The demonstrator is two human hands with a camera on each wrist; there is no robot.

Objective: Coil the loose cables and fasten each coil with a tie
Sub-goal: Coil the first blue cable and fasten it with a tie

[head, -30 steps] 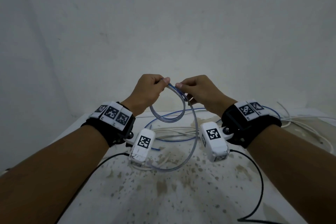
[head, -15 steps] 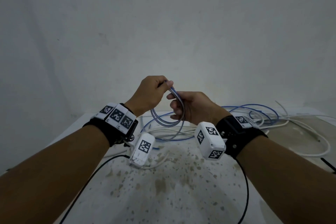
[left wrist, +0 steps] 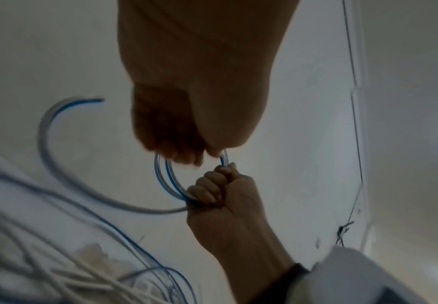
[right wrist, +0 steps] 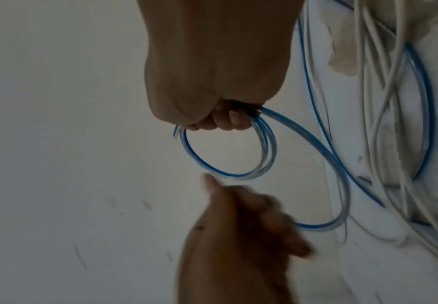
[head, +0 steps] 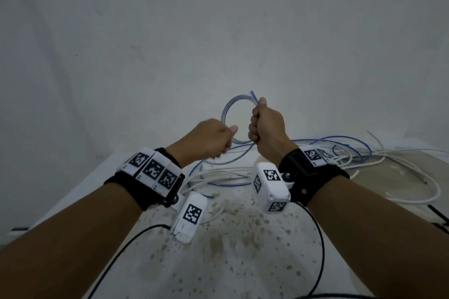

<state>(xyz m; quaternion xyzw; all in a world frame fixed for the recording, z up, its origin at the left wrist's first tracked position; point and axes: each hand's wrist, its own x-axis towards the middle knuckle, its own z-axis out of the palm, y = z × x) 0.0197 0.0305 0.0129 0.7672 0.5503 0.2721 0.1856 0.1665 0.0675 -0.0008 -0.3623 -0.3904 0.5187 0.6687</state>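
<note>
Since the earlier frame your right hand (head: 267, 126) rose and took the coil (head: 229, 114) into its fist, loops standing just above and left of its knuckles. Your left hand (head: 209, 142) was curled below it, pinching the trailing cable (head: 233, 158), though blur hid the exact grip. Step in hand, I judged: winding another turn; next, feed that slack up into the fist. Loose cables (head: 364, 153) lay behind your right wrist. No readable writing; only coded wrist markers.
</note>
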